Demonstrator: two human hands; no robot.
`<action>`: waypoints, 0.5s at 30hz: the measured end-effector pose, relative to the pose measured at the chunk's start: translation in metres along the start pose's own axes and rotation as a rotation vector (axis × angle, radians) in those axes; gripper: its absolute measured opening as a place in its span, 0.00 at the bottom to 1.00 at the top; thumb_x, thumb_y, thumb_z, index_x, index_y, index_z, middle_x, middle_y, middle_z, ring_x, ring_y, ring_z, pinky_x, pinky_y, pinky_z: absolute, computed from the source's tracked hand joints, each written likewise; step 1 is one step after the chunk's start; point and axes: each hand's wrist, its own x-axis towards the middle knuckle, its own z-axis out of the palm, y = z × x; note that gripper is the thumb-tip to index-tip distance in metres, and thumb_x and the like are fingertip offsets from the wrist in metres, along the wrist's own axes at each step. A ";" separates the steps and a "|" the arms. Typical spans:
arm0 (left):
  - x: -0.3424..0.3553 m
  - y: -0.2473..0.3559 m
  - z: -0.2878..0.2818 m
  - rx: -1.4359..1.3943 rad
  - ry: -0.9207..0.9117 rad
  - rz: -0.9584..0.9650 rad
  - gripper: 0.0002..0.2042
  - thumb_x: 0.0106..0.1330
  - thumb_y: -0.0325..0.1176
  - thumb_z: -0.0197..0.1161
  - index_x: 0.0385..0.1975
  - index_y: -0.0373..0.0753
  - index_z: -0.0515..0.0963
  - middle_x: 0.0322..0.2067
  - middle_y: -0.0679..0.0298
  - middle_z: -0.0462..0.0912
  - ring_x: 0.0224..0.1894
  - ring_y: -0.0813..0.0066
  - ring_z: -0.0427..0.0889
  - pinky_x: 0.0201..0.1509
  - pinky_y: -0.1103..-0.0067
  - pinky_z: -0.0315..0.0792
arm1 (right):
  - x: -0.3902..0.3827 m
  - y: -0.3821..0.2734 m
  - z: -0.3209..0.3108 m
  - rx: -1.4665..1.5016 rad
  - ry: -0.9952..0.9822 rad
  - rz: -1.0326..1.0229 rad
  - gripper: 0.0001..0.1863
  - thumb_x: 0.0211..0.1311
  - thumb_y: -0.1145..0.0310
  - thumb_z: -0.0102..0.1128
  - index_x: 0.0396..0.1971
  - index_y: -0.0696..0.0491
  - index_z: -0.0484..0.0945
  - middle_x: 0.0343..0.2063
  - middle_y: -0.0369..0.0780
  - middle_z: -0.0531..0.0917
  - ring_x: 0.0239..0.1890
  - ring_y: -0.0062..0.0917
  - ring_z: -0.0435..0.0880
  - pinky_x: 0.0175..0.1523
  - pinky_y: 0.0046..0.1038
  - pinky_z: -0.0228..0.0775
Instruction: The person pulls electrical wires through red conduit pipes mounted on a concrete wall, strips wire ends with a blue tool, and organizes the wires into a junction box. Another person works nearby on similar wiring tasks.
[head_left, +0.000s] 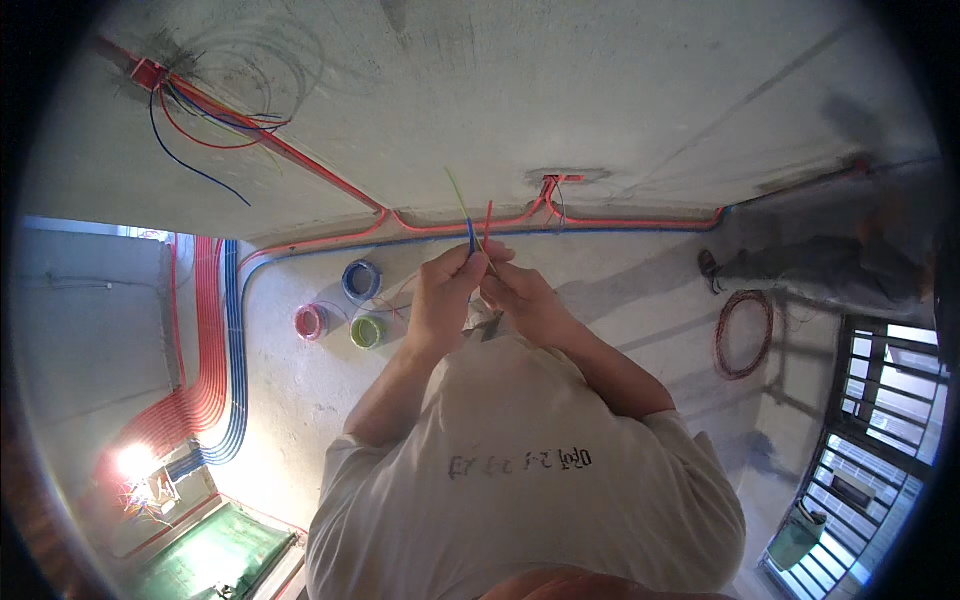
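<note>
Both my hands are raised together in front of my chest. My left hand (441, 290) pinches a small bunch of electrical wires (471, 232) in blue, red and yellow-green, their ends sticking up past the fingertips. My right hand (524, 302) is closed right beside it, its fingers touching the same bunch. The fingers hide where the wires meet. On the floor left of my left hand are a blue wire coil (361, 280), a red wire coil (310, 322) and a green wire coil (367, 332). Thin strands run from these coils toward my left hand.
Red conduit (460, 228) follows the wall base, with a wall box (150, 73) trailing loose wires. Banks of red pipes (207, 330) and blue pipes (236, 340) run at left, near a bright lamp (137, 460). At right are a coiled cable (744, 335), another person (830, 268) and a barred window (870, 440).
</note>
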 end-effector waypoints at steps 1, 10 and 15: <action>0.002 -0.003 -0.001 -0.057 -0.003 -0.003 0.16 0.80 0.36 0.52 0.49 0.29 0.82 0.43 0.59 0.86 0.38 0.77 0.83 0.36 0.79 0.76 | 0.002 0.004 -0.001 -0.028 -0.012 0.007 0.14 0.79 0.61 0.50 0.41 0.58 0.75 0.28 0.37 0.75 0.33 0.25 0.74 0.41 0.32 0.68; -0.003 -0.013 0.002 -0.133 0.248 0.089 0.15 0.79 0.34 0.50 0.44 0.29 0.81 0.36 0.58 0.87 0.40 0.76 0.83 0.43 0.78 0.75 | 0.009 0.006 0.015 -0.135 0.052 -0.301 0.11 0.74 0.69 0.52 0.46 0.61 0.77 0.42 0.54 0.82 0.47 0.48 0.82 0.51 0.41 0.74; 0.009 0.001 0.012 0.114 0.154 0.099 0.15 0.80 0.37 0.50 0.42 0.30 0.79 0.38 0.54 0.86 0.38 0.71 0.84 0.41 0.77 0.77 | 0.025 0.037 0.011 -0.316 0.131 -0.392 0.13 0.74 0.65 0.52 0.49 0.58 0.75 0.39 0.52 0.84 0.43 0.50 0.84 0.45 0.47 0.76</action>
